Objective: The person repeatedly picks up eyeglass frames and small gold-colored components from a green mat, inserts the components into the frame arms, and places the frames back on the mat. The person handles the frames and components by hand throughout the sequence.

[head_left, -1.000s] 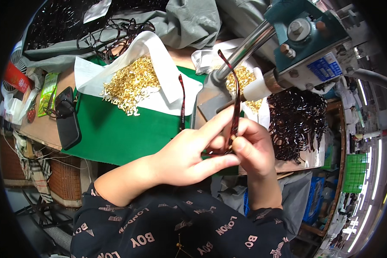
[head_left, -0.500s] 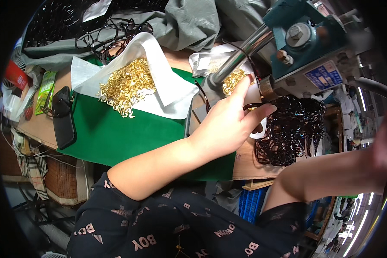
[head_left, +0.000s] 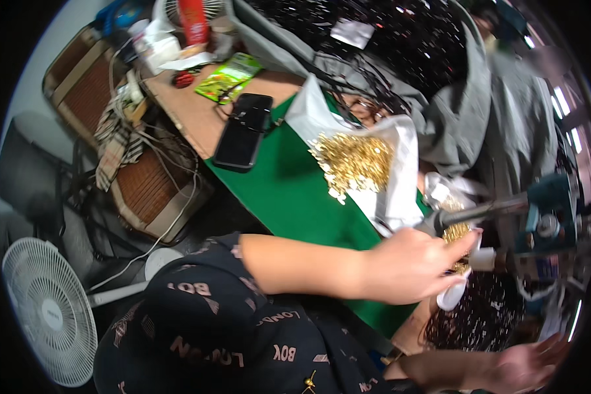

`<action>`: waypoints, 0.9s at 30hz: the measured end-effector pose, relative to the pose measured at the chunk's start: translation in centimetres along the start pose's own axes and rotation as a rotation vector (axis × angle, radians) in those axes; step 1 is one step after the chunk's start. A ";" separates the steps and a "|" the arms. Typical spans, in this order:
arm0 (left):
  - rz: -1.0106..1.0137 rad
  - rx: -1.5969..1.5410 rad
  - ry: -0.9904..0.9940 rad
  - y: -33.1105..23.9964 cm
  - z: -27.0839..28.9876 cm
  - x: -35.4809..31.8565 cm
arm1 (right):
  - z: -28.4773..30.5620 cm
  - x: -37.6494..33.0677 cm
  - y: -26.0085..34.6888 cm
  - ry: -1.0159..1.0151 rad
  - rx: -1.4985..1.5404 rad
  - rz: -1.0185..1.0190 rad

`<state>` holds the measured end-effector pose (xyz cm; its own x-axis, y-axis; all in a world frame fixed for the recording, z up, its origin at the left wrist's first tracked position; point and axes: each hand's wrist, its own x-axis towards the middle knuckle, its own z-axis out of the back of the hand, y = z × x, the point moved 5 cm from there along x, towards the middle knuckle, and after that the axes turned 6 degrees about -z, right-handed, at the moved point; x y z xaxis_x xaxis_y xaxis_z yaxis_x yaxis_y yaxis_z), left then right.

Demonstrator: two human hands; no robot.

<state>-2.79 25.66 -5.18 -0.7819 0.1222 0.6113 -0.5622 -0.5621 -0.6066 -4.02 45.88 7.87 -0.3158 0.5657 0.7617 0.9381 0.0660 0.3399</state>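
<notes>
My left hand [head_left: 410, 264] reaches across the green mat [head_left: 289, 190], its fingertips on a small heap of gold metal parts [head_left: 456, 235] beside a white cup [head_left: 454, 294]. The grip on the parts is hidden by the fingers. Just above the hand a metal rod [head_left: 479, 213] runs to a teal bench machine [head_left: 553, 220]. My right hand [head_left: 526, 365] is low at the right edge, fingers spread and holding nothing, next to a pile of dark thin pieces [head_left: 479, 316].
A larger heap of gold parts [head_left: 353, 161] lies on white paper [head_left: 400, 190]. A black phone [head_left: 243, 131], a green packet [head_left: 230, 77] and grey cloth [head_left: 469, 98] lie farther back. A white fan [head_left: 43, 310] and cables [head_left: 144, 171] are on the floor to the left.
Both hands held a dark thin strip together a second ago. My right hand has since swung down to the right, and my left went to the small gold heap. The view has turned left.
</notes>
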 end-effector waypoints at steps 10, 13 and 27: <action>0.843 -0.043 -0.076 11.9 17.8 -12.8 | 11.5 -6.9 -7.7 0.462 -0.523 -0.410; 0.569 0.399 0.192 14.0 19.7 -9.9 | 11.0 -7.7 -7.3 0.573 -0.767 -0.300; 0.274 1.105 0.408 22.3 6.6 5.2 | 8.3 -14.9 -5.5 0.646 -0.475 -0.725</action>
<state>-17.60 8.35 -12.12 -0.9785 0.0266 0.2046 0.0135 -0.9812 0.1925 -3.29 43.91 -9.98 -0.9191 -0.0292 0.3930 0.3910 -0.1931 0.8999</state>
